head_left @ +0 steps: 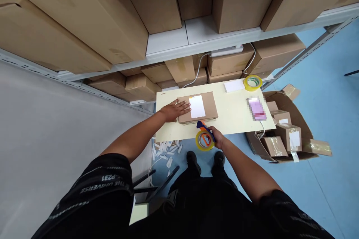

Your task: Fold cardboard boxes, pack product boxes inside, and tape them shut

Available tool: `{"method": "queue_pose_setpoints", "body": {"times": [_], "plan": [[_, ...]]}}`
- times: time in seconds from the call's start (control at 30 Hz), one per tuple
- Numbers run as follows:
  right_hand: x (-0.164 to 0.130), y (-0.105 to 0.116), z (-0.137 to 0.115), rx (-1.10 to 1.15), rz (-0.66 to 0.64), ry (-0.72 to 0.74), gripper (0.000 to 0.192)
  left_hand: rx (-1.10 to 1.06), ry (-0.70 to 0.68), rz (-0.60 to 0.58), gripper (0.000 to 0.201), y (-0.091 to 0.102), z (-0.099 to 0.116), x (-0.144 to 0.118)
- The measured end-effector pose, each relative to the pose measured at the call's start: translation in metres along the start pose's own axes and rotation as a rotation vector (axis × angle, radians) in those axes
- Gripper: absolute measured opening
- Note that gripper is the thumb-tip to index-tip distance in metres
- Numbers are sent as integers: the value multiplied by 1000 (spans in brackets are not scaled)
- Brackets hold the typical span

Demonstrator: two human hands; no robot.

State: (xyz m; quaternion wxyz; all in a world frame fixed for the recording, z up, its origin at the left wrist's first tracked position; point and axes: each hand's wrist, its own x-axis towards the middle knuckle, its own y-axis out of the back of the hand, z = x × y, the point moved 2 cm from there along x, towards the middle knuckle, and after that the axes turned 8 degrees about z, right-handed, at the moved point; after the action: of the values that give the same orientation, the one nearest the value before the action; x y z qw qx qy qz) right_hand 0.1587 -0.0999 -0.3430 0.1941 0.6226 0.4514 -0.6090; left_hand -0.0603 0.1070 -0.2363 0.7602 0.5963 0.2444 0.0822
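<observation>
L hand [175, 110] lies flat, fingers spread, on the left end of a flat cardboard box [198, 107] w/ white label [198, 106]. Box sits on the pale table [230, 117], near its front-left; long axis runs left-right, slightly skewed. R hand [217, 137] is closed round a tape dispenser [204, 137] at the box's front edge, nose toward the box, roll hanging off the table edge. Spare tape roll [252, 82] at back-right corner.
</observation>
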Motion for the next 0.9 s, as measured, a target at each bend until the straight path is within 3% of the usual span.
{"method": "queue_pose_setpoints", "body": {"times": [0.07, 0.17, 0.23, 0.4, 0.5, 0.57, 0.7, 0.8, 0.9], "plan": [[2, -1, -4, -16, -7, -2, 30, 6, 30, 15, 83, -4, -3, 0], [5, 8, -21, -22, -5, 11, 31, 19, 60, 15, 85, -12, 9, 6], [4, 17, -43, -27, -16, 27, 32, 27, 118, 68, 90, -17, 28, 11], [-3, 39, -116, -184, -39, -17, 30, 35, 409, 203, 100, -30, 96, 32], [-4, 46, -148, -255, 0, -51, 24, 21, 528, 235, 98, -29, 118, 41], [-1, 49, -161, -270, 24, -39, 20, -1, 479, 231, 95, -24, 114, 42], [5, 52, -166, -289, 42, -2, 15, -17, 247, 250, 89, -20, 83, 32], [8, 53, -162, -320, 75, -7, 14, -13, 228, 267, 98, -28, 67, 30], [6, 54, -159, -305, 82, -1, 14, -30, 250, 253, 104, -36, 66, 34]]}}
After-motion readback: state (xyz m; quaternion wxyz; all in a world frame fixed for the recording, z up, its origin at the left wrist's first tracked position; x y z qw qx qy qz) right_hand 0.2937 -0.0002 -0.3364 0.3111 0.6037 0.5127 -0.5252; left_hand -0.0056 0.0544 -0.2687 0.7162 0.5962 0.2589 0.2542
